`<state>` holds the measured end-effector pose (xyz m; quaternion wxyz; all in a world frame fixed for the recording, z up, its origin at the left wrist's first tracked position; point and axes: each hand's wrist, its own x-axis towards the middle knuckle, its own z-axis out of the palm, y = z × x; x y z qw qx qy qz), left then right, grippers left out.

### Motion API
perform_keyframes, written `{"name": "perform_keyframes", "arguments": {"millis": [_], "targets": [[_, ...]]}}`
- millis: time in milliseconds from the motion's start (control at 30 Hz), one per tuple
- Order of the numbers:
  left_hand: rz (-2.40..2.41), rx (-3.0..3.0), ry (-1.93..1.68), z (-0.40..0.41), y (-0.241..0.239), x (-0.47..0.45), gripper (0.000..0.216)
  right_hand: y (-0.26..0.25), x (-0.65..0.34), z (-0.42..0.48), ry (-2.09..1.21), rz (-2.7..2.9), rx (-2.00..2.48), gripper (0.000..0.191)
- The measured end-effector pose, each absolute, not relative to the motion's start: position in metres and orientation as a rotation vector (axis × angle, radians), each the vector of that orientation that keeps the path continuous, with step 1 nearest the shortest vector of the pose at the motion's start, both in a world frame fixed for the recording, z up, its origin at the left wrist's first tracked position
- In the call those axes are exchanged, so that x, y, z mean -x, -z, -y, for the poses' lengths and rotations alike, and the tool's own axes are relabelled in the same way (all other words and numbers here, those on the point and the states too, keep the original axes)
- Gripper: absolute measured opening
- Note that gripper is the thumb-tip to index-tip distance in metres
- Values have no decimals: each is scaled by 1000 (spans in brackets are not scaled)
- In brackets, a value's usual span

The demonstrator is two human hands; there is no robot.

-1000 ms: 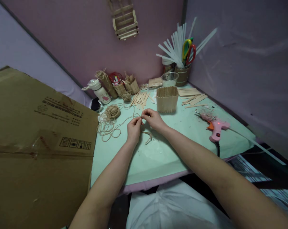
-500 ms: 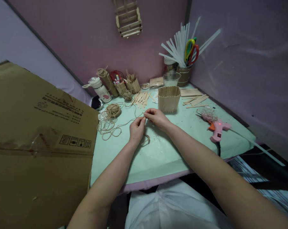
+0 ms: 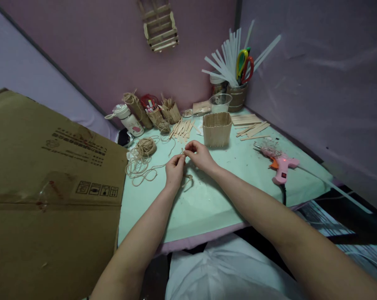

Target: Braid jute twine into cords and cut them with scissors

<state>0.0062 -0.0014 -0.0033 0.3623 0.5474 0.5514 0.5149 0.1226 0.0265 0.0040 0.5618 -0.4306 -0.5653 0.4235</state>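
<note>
Tan twine (image 3: 182, 150) sits at the centre of the frame, pinched between the fingertips of both hands: on my feed the left hand (image 3: 174, 170) and right hand (image 3: 201, 157) meet there, thumbs against fingers, with a bit of strand poking up above them. I cannot make out whether it is knotted. A loop lies on the mint-green cloth (image 3: 207, 204) just below. That cloth runs down to the pink front edge (image 3: 201, 239) at lower centre, which gives me open room on the near side. Along the left of the frame a cardboard box (image 3: 54, 216) walls off the table's side, close to the twine ball (image 3: 146, 146) and its loose coils. Just beyond the right hand stands the stick basket (image 3: 217, 132), so I read little room that way. More cloth stretches right, as far as the glue gun (image 3: 281, 166).
</note>
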Motion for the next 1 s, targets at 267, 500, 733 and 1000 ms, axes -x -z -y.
{"name": "perform_keyframes", "arguments": {"millis": [267,500,733,1000], "targets": [[-1444,-1515,-1305,6,-3,-6,26,-3,-121,-27,-1042,1317,1040,9],[-1424,-1435,-1320,1,3,-5,22,-4,-120,-27,-1207,1165,998,17],[-1321,-1220,-1415,-3,4,-5,18,-8,-122,-22,-978,1319,1038,16],[-1121,-980,-1402,-5,1,-5,21,-4,-123,-24,-1019,1296,1051,14]]}}
